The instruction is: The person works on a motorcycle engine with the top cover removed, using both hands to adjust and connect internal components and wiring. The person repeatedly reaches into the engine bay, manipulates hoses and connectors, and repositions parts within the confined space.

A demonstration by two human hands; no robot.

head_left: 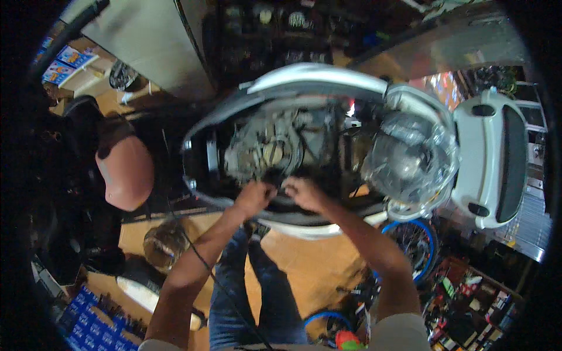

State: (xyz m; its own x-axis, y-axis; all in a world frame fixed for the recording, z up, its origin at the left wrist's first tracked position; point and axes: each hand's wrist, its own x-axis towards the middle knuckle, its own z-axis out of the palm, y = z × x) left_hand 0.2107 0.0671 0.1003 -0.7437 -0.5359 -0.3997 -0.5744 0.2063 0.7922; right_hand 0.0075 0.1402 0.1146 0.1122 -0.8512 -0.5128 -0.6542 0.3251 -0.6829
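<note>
A scooter (pixel 316 79) with silver-white body panels stands before me, its seat lifted away and the engine (pixel 266 149) laid bare in the open bay. My left hand (pixel 256 196) is curled at the near edge of the bay, just below the engine. My right hand (pixel 304 193) is beside it, fingers bent on the dark parts there. What either hand holds is hidden by the fingers. A clear plastic sheet (pixel 410 155) covers the scooter's rear right part.
A reddish-brown seat (pixel 126 169) lies at the left. A white scooter (pixel 494 158) stands at the right, a blue-rimmed wheel (pixel 415 240) below it. A round container (pixel 165 244) sits on the wooden floor (pixel 304 263). Blue boxes (pixel 93 327) lie lower left; shelves of parts stand behind.
</note>
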